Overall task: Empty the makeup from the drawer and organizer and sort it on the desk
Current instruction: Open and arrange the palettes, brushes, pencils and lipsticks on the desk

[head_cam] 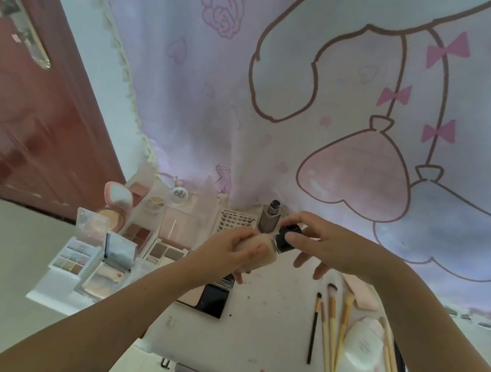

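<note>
A beige foundation bottle (261,247) is held tilted in the air above the middle of the white desk (262,326), its black cap (287,237) pointing toward 2 o'clock; the left hand (226,251) wraps its curled fingers round the bottle's body while the right hand (322,245) pinches the cap between thumb and forefinger, the other fingers hanging loose. Just beyond the cap, at 12 o'clock, a grey square bottle with a dark pump top (269,221) stands upright against the hanging cloth (321,84), which is pale lilac and printed with heart balloons, pink bows and a rose. Beside it at 11 o'clock lies a card of false lashes (236,222). From 9 to 10 o'clock of the bottle, open palettes crowd the desk's left side: a pink powder compact (117,201), a small round jar with a white lid (179,196), a brown eyeshadow palette (167,252), a mirrored compact (116,258) and a pastel eyeshadow palette (74,257). At 6 o'clock a black-edged flat case (210,301) lies partly under the left forearm. At 4 o'clock, well apart, four makeup brushes (330,328) lie side by side, with a white oval bottle (362,342) just to their right. A reddish-brown door (16,99) with a metal handle fills the 9 o'clock edge
</note>
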A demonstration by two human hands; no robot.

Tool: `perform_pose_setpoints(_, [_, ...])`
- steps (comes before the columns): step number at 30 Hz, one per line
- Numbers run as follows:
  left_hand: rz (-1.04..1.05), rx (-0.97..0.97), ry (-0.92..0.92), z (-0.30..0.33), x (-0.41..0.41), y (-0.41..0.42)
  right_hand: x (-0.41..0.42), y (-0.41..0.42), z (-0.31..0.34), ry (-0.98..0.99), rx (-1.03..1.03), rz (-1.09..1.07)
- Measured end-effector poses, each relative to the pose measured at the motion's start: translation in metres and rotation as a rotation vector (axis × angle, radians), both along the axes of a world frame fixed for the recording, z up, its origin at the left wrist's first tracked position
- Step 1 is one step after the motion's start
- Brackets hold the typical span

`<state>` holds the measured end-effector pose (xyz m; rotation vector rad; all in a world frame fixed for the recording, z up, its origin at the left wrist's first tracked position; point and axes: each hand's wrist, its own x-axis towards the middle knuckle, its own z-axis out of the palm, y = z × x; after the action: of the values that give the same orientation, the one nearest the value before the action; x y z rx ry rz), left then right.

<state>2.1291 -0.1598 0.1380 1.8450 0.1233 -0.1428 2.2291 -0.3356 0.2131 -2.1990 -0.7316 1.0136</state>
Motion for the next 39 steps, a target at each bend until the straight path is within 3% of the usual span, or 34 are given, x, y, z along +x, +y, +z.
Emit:
perform_pose_setpoints(13, [0.029,-0.046,-0.009,0.007,-0.014,0.014,-0.012,-0.013,0.012,-0.178,0.176,-0.082])
perform_pose_setpoints(28, [0.091,-0.019,0.017,-0.012,-0.008,0.026,0.005,-0.025,0.011,-0.246,0.129,-0.098])
perform_pose_setpoints(31, [0.122,-0.059,0.036,-0.014,-0.007,0.027,0.011,-0.031,0.001,-0.121,0.237,-0.254])
perform_pose_setpoints(34, [0.141,-0.139,0.084,-0.018,-0.004,0.026,0.014,-0.039,-0.016,0.188,0.414,-0.474])
perform_pose_setpoints(39, [0.152,-0.187,0.148,-0.025,0.009,0.016,0.011,-0.048,-0.06,0.507,0.606,-0.554])
